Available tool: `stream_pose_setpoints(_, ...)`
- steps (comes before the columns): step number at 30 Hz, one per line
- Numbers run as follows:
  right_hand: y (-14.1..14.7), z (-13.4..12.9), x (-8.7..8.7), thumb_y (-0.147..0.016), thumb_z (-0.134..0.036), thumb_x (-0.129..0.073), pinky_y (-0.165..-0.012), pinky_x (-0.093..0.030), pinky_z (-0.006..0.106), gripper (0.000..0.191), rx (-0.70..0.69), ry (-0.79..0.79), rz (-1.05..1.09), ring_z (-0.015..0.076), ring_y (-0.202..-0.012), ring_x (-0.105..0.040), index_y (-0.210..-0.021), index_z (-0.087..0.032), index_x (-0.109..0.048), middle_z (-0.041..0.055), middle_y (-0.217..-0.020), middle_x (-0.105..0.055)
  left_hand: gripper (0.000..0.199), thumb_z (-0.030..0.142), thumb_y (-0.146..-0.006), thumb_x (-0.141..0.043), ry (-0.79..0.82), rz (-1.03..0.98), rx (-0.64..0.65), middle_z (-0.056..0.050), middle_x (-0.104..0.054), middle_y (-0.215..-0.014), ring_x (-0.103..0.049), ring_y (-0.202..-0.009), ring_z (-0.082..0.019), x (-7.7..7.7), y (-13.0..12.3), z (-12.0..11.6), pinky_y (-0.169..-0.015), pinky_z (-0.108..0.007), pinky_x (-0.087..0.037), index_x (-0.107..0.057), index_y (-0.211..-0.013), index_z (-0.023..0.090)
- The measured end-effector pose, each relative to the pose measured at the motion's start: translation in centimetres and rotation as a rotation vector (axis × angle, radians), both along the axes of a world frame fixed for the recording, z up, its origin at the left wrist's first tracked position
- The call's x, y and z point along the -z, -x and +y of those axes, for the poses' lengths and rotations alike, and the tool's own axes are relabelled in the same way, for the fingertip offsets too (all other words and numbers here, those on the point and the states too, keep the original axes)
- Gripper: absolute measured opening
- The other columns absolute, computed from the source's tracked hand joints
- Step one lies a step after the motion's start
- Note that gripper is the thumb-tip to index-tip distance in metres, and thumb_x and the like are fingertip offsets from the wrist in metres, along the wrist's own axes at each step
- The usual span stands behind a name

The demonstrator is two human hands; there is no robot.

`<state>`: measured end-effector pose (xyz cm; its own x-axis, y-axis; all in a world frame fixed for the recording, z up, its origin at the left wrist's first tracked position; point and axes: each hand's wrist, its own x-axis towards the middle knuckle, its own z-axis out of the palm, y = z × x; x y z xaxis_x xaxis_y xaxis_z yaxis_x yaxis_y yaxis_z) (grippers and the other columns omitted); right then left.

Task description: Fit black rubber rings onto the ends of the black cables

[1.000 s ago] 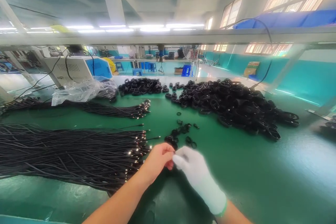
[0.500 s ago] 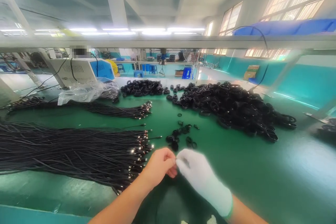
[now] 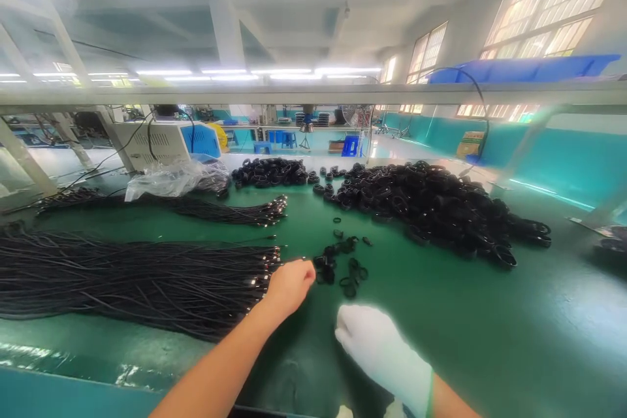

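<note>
Nearest, the right hand in its white knitted glove (image 3: 369, 336) hovers above or rests on the glossy green tabletop (image 3: 441, 313), fingers curled; whether they grip anything cannot be told. A light fingertip pinch would suit small pieces better than a full fist, since glove fabric likely dulls touch. Just beyond, the bare left hand (image 3: 289, 284) is bent at the fingers beside the plug ends of the long black cables with metal plugs (image 3: 147, 281); its grip, too, is hidden. Keeping that wrist raised should avoid dragging the plugs out of line. Ahead lie the small loose black bands (image 3: 327, 264), some touching: lifting one by its edge would leave its neighbours undisturbed. Farther off, a second black cable bundle (image 3: 235, 211) lies left of the large heap of black ring-shaped coils (image 3: 431, 202); low, short reaches would best keep them apart.
</note>
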<state>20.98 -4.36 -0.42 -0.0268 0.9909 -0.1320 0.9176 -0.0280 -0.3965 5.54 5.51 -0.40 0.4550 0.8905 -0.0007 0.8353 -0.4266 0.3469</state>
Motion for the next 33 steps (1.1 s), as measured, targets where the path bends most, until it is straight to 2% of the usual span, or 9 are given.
stream_pose_setpoints(4, -0.9, 2.4, -1.6, -0.079, -0.027, -0.048, -0.055, -0.022, 0.027, 0.014, 0.058, -0.039, 0.052, 0.0152, -0.06, -0.044, -0.067, -0.02, -0.049, 0.0019, -0.065, -0.054, 0.011, 0.019, -0.077, -0.051, 0.027, 0.041, 0.026, -0.001, -0.062, -0.088, -0.058, -0.083, -0.02, 1.5, -1.6, 2.4, -0.07, -0.028, -0.039, -0.06, -0.077, 0.024)
stream_pose_setpoints(11, -0.9, 5.3, -1.5, -0.085, -0.03, -0.038, -0.056, -0.031, 0.024, 0.025, 0.189, -0.157, 0.247, 0.0142, -0.063, -0.051, -0.063, -0.019, -0.044, 0.0007, -0.063, -0.054, 0.009, 0.017, -0.077, -0.046, 0.062, -0.087, 0.06, -0.001, -0.057, -0.078, -0.054, -0.076, -0.017, 1.2, -0.7, 1.1, -0.066, -0.025, -0.036, -0.052, -0.072, 0.019)
stream_pose_setpoints(14, -0.2, 5.8, -0.6, -0.084, -0.03, -0.04, -0.05, -0.034, 0.021, 0.021, 0.188, -0.152, 0.386, 0.0107, -0.053, -0.05, -0.068, -0.019, -0.048, -0.0021, -0.058, -0.052, 0.013, 0.026, -0.08, -0.043, 0.298, -0.427, 0.088, 0.001, -0.051, -0.07, -0.048, -0.068, -0.014, 1.0, -0.1, 0.8, -0.062, -0.023, -0.036, -0.048, -0.071, 0.018)
stream_pose_setpoints(17, 0.2, 6.2, -0.4, -0.077, -0.023, -0.045, -0.042, -0.035, 0.018, 0.012, 0.147, -0.058, 0.762, 0.0081, -0.042, -0.048, -0.083, -0.017, -0.053, -0.0039, -0.058, -0.051, 0.021, 0.037, -0.08, -0.049, 0.608, -0.762, 0.147, 0.002, -0.047, -0.069, -0.043, -0.065, -0.013, 1.0, 0.0, 0.8, -0.06, -0.024, -0.036, -0.048, -0.074, 0.017)
stream_pose_setpoints(19, 0.3, 6.4, -0.5, -0.072, -0.02, -0.047, -0.041, -0.037, 0.019, 0.015, 0.108, 0.018, 0.966, 0.0083, -0.041, -0.049, -0.084, -0.014, -0.055, -0.0025, -0.061, -0.053, 0.026, 0.041, -0.079, -0.052, 0.751, -0.903, 0.138, 0.002, -0.046, -0.068, -0.041, -0.063, -0.012, 1.0, 0.1, 0.8, -0.06, -0.023, -0.036, -0.048, -0.074, 0.016)
stream_pose_setpoints(23, 0.3, 6.4, -0.2, -0.064, -0.019, -0.055, -0.044, -0.039, 0.019, 0.015, 0.104, 0.048, 1.087, 0.0093, -0.042, -0.052, -0.078, -0.013, -0.055, -0.0037, -0.054, -0.054, 0.026, 0.04, -0.079, -0.055, 0.877, -1.039, 0.094, 0.004, -0.044, -0.064, -0.038, -0.058, -0.009, 0.6, 0.6, 0.7, -0.057, -0.022, -0.032, -0.046, -0.071, 0.016)
stream_pose_setpoints(25, 0.3, 6.4, 0.3, -0.064, -0.022, -0.056, -0.042, -0.036, 0.019, 0.012, 0.136, 0.051, 1.097, 0.0089, -0.039, -0.05, -0.073, -0.014, -0.054, -0.0044, -0.049, -0.052, 0.025, 0.038, -0.077, -0.056, 0.815, -1.001, 0.043, 0.004, -0.045, -0.062, -0.038, -0.055, -0.009, 0.6, 0.8, 0.6, -0.054, -0.022, -0.032, -0.048, -0.071, 0.016)
stream_pose_setpoints(30, 0.2, 6.9, 1.4, -0.069, -0.038, -0.056, -0.043, -0.036, 0.021, 0.023, 0.2, 0.095, 1.126, 0.0085, -0.036, -0.049, -0.068, -0.015, -0.052, -0.0019, -0.05, -0.056, 0.013, 0.029, -0.08, -0.05, 0.286, -0.827, -0.077, 0.0, -0.056, -0.073, -0.05, -0.067, -0.013, 0.4, 0.6, 0.4, -0.063, -0.023, -0.038, -0.056, -0.077, 0.017)
stream_pose_setpoints(33, 0.3, 6.9, 1.7, -0.066, -0.039, -0.058, -0.041, -0.034, 0.021, 0.025, 0.21, 0.069, 1.15, 0.0086, -0.034, -0.047, -0.064, -0.015, -0.051, -0.0022, -0.048, -0.055, 0.013, 0.024, -0.079, -0.052, 0.244, -0.795, -0.029, 0.0, -0.061, -0.085, -0.054, -0.077, -0.014, 0.0, 0.4, -0.1, -0.069, -0.023, -0.04, -0.058, -0.09, 0.02)
